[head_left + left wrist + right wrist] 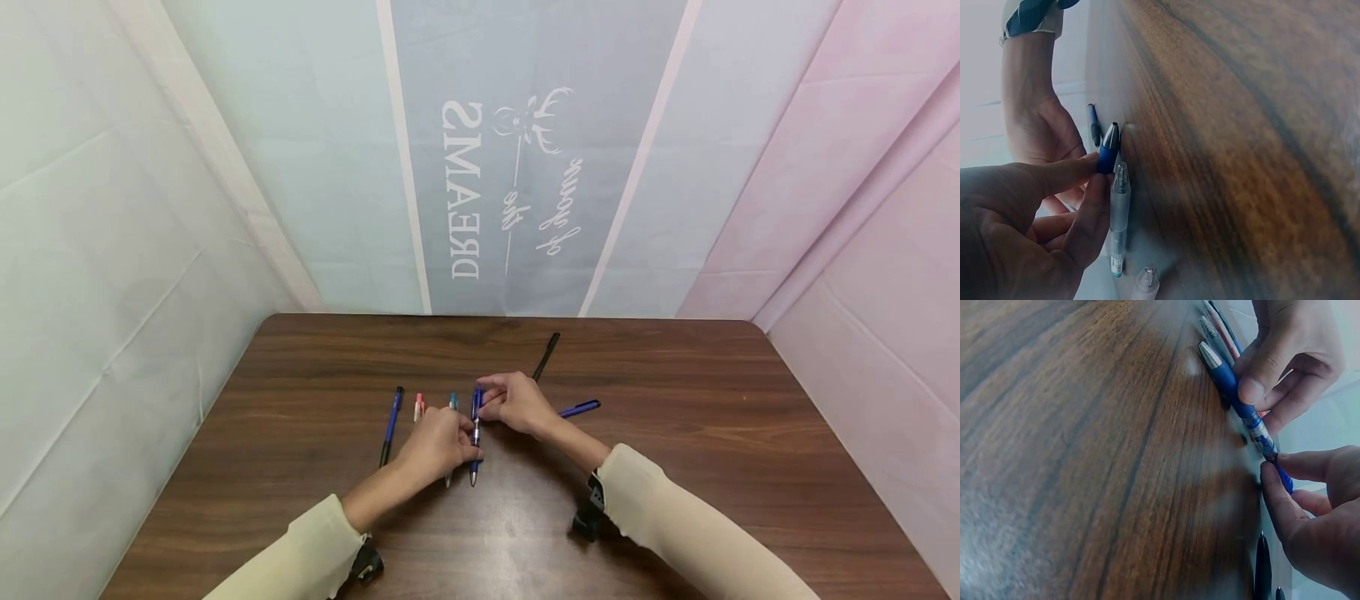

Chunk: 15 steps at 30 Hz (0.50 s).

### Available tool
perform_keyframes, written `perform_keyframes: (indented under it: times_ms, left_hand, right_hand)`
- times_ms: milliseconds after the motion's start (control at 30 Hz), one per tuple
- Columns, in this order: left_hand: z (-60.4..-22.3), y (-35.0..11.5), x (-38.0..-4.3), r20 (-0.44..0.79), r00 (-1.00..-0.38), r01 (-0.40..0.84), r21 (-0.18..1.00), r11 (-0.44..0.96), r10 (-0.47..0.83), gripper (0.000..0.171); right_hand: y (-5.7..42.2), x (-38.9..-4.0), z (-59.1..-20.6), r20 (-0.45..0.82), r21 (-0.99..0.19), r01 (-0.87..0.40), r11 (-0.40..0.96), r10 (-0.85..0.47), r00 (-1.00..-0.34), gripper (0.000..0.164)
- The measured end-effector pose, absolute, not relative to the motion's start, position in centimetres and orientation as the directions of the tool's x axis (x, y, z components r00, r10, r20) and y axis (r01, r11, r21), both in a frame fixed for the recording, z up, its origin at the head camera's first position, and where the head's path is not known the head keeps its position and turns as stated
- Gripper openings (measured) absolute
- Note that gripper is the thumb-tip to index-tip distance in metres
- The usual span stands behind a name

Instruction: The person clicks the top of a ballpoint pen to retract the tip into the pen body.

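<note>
A blue retractable pen with a silver tip lies lengthwise between both hands. My left hand pinches it near the tip end between thumb and fingers. At its far end, the thumb and fingers of my right hand pinch the barrel, as the right wrist view shows. Just left of it is a clear pen with a teal end, partly hidden by the left hand. Further left, a pink-ended pen shows only its top. A blue pen with a black end is leftmost in this row.
Beyond the right hand lies a black pen, slanting away. Another blue pen sticks out past the right wrist, partly covered. The brown wooden table meets a hanging printed cloth at its back edge.
</note>
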State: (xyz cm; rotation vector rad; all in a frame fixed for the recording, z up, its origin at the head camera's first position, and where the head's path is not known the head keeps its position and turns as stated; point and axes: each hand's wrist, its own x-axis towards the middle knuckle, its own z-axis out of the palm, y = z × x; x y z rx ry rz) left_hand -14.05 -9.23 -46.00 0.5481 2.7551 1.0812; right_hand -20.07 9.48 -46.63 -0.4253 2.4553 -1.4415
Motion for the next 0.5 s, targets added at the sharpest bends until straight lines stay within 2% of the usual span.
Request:
perform_keyframes:
  times_ms: [100, 233, 500]
  left_hand:
    - [-45.99, -9.18, -13.99, 0.024, -0.924, 0.299, 0.665, 0.684, 0.381, 0.026]
    - [-46.04, -9.15, -13.92, 0.026, -0.926, 0.304, 0.643, 0.703, 0.377, 0.018]
    - [-45.94, -9.14, -13.75, 0.036, -0.923, 0.318, 0.628, 0.711, 0.382, 0.019]
  right_hand:
    - [9.46, -20.09, -46.7, -0.069, -0.863, -0.131, 0.488, -0.372, -0.926, 0.049]
    - [9.39, -20.16, -46.94, -0.051, -0.845, -0.159, 0.51, -0.373, -0.926, 0.047]
    - [9.26, -20.18, -47.09, -0.028, -0.823, -0.203, 0.53, -0.394, -0.918, 0.043]
